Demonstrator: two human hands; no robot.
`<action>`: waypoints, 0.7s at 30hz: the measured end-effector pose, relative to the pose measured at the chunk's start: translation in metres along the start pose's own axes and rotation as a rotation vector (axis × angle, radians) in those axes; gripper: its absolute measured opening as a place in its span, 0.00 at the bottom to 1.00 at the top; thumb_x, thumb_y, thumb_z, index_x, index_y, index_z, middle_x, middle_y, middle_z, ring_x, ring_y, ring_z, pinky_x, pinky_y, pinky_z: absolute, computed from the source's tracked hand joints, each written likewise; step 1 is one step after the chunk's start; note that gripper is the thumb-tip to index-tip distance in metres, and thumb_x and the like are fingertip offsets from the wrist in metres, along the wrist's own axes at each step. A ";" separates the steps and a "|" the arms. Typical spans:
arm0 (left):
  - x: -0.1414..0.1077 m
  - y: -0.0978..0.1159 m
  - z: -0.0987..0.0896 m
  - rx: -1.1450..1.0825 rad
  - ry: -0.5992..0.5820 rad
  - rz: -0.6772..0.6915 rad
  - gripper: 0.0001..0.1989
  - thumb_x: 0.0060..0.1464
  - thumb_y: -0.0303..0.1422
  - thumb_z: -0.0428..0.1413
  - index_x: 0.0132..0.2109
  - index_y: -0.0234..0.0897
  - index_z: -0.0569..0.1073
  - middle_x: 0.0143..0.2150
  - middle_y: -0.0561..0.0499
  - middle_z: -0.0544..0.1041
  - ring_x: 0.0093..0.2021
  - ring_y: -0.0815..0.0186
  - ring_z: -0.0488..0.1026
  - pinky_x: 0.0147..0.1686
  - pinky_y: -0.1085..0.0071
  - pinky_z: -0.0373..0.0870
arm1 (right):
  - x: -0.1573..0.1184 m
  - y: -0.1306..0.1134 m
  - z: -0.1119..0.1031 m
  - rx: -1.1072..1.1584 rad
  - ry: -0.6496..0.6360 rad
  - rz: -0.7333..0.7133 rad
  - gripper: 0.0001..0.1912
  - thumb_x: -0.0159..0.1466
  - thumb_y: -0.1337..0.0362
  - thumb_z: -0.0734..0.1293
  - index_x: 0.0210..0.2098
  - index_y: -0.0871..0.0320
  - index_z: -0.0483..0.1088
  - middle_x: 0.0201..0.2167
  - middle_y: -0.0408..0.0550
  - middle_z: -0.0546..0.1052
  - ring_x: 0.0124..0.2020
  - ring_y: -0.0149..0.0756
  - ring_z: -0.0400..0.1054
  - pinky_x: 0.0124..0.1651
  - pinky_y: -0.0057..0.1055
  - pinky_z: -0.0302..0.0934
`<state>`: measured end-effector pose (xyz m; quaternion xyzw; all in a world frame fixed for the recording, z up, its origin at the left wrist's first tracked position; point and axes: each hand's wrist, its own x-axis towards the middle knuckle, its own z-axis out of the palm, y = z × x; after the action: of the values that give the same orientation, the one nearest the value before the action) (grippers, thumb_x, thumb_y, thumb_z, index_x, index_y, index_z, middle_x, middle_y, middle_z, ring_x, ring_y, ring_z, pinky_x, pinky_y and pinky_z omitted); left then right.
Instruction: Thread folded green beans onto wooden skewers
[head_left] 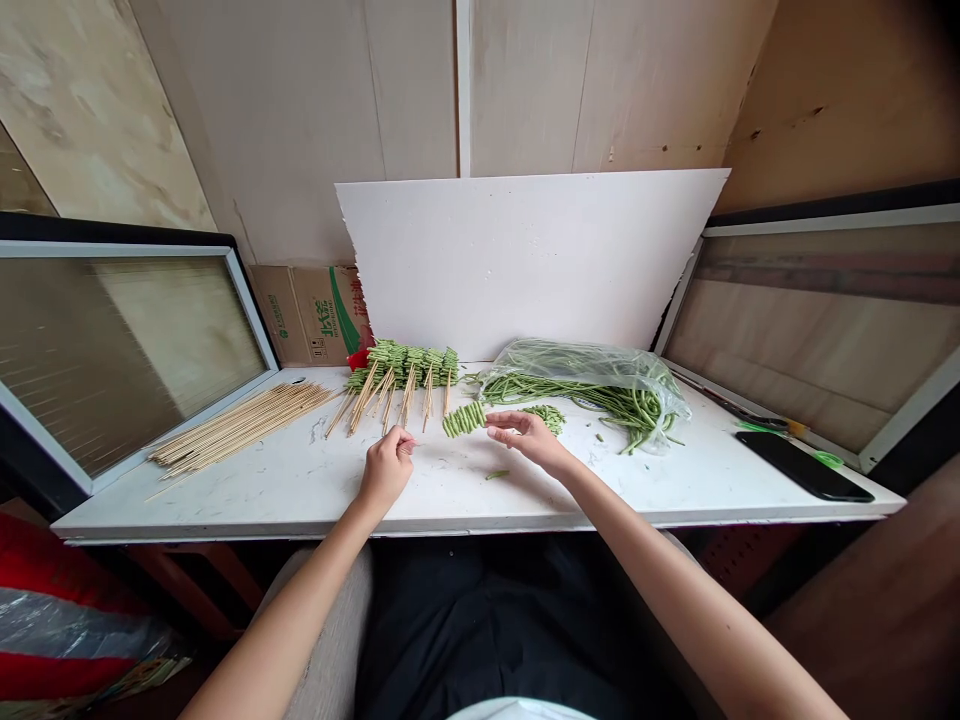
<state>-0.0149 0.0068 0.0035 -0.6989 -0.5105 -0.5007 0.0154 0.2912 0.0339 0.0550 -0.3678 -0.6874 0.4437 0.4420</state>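
The left hand (pixel 390 462) is curled closed, apparently on the end of a thin wooden stick; the stick itself is hard to make out there. Just to its right, between the hands, is a row of short green bean pieces (pixel 463 419), packed side by side and apparently threaded. The right hand (pixel 525 438) is at the row's far end, thumb and fingers slightly apart; whether they touch it is unclear.

The finished part appears to be the pile of bean-loaded skewers (pixel 409 362) beyond the left hand, their bare ends pointing towards the person. The row between the hands looks full or nearly so.

Plenty is unused: a spread of bare wooden sticks (pixel 240 425) lies to the left of the left hand, and a small heap of cut green pieces (pixel 547 418) sits just beyond the right hand. Farther right, long green beans (pixel 622 402) lie whole, partly inside a clear plastic bag (pixel 592 360), on the white tabletop (pixel 300 500).
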 end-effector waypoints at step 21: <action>0.000 -0.002 0.001 0.039 0.017 -0.029 0.06 0.62 0.27 0.51 0.37 0.41 0.71 0.31 0.50 0.80 0.32 0.59 0.78 0.34 0.69 0.68 | -0.003 0.018 0.005 -0.413 -0.100 -0.099 0.09 0.62 0.56 0.72 0.34 0.54 0.82 0.32 0.52 0.83 0.33 0.43 0.75 0.38 0.36 0.65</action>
<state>-0.0157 0.0083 0.0017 -0.6867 -0.5301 -0.4968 0.0265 0.2893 0.0363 0.0360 -0.3939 -0.8021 0.2887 0.3437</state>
